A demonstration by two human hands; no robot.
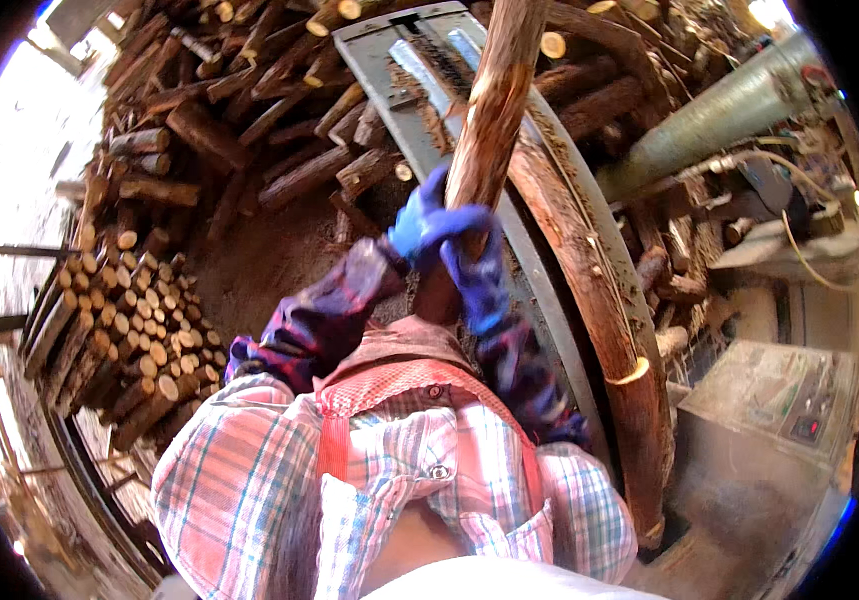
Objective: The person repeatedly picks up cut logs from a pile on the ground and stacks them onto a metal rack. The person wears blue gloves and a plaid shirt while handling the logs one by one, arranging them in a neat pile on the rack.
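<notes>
Both my hands wear blue-purple gloves and are closed round the lower part of a long, bark-covered log (494,120). The log tilts up and away from me, its far end running out at the top of the view. My left hand (412,222) grips it from the left side. Against it, my right hand (471,240) wraps the log from the right, fingers pointing left. Beside the held log, a peeled-looking log (564,240) lies along a grey metal machine bed (374,85), with another darker log (639,450) at its near end.
Loose cut logs (289,180) are heaped at the far left. A neat stack of round logs (149,320) stands at the left. Off to the right are a thick metal pipe (714,120), a hanging cable (799,245) and a dusty box with a control panel (759,395).
</notes>
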